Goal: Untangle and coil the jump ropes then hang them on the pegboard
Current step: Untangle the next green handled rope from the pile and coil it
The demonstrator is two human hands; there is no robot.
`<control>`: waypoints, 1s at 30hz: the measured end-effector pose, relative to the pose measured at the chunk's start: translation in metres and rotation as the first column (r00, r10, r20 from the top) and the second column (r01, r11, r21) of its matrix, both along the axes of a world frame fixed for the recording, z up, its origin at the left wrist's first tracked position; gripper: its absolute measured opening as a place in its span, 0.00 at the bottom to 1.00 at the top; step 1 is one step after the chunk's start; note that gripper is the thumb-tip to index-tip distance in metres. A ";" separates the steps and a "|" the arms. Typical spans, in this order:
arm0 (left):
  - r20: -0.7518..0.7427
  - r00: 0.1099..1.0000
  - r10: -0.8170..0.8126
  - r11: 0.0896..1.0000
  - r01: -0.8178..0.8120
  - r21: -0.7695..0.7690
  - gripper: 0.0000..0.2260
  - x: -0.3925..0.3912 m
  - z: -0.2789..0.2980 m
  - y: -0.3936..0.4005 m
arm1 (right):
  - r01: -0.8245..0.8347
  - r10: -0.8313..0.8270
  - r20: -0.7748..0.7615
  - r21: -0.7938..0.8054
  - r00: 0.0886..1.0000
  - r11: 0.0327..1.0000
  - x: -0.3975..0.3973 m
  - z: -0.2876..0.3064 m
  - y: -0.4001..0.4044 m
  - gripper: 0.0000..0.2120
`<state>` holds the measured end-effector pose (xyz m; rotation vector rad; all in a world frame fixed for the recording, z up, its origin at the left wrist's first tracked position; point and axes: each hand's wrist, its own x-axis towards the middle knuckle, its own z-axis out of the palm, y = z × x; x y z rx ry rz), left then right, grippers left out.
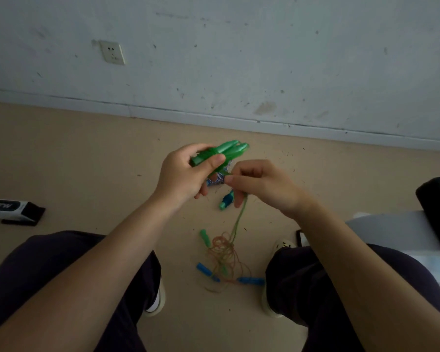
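Nearest the camera, two dark-trousered knees are being held apart, with a light shoe (281, 246) showing by the right knee. On the floor (87, 161) between the knees a tangle of thin cords (222, 252) is lying, with a green handle (205, 238) and two blue handles (204, 269) (251, 280) caught in or touching it. This bundle is not yet being sorted.

Higher up, a green cord (240, 219) is being drawn from that tangle to the right hand (259, 185), whose fingertips are pinching it. A teal handle (226, 200) is showing just below the hands; whether it is hanging or lying on the floor cannot be told. The left hand (183, 175) is gripping a pair of green handles (221, 152) side by side, thumb pressed over them. A blue-and-white cord section (217, 179) is being partly hidden between the two hands.

Risk is being judged as follows. Because the green cord is still running into the floor tangle, any upward pull is likely tightening the knot and dragging the other ropes along. Because several cords are crossing at the hands, a wrong strand may be wound into the coil. The pinch is light, so slippage is possible.

Beyond, a wall (264, 59) with a socket (112, 52) is being seen; no pegboard is being shown.
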<state>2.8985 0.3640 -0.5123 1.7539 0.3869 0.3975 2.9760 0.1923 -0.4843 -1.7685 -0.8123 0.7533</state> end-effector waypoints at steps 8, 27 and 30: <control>-0.160 0.964 -0.212 0.977 0.208 -0.041 0.18 0.003 0.005 0.014 | 0.070 -0.080 0.112 0.088 0.991 0.994 0.019 0.006 -0.020 0.05; -0.212 0.757 -0.618 0.784 0.575 -0.232 0.05 -0.007 0.008 0.003 | 0.144 -0.143 0.073 0.003 0.987 0.990 0.012 -0.004 -0.008 0.18; -0.207 0.753 -0.625 0.777 0.575 -0.256 0.07 -0.006 0.006 0.002 | 0.143 -0.142 0.032 -0.027 0.989 0.989 0.012 -0.004 -0.009 0.19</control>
